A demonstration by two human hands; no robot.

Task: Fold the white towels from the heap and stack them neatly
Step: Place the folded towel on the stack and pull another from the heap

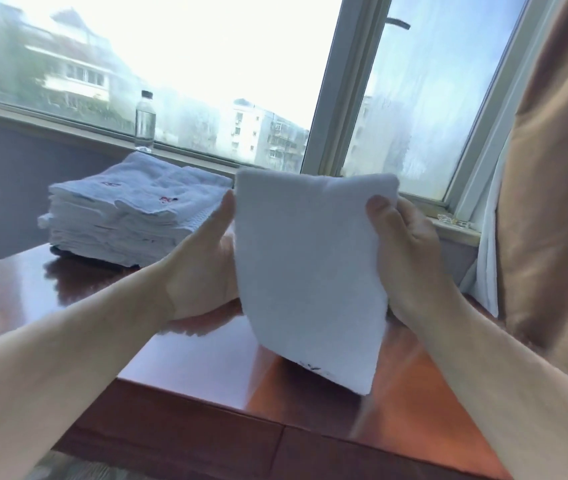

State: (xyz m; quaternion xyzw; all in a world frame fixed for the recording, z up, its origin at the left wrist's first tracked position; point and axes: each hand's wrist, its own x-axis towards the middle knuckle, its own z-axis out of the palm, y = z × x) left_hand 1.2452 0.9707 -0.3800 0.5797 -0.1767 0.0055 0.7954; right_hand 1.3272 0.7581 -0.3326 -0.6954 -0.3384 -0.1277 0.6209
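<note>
Terrycloth like this looks light and limp: the folded towel (310,271) hangs above the table (189,358), near right of the stack (130,216), right hand (404,244) pinching its upper right edge, left hand (206,258) along its left edge, fingers hidden, grip unclear; best held by both top corners

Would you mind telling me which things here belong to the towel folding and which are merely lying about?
Part of the job:
held towel
folded stack
left hand and right hand, both on the held towel

Lying about:
water bottle
brown curtain
</note>
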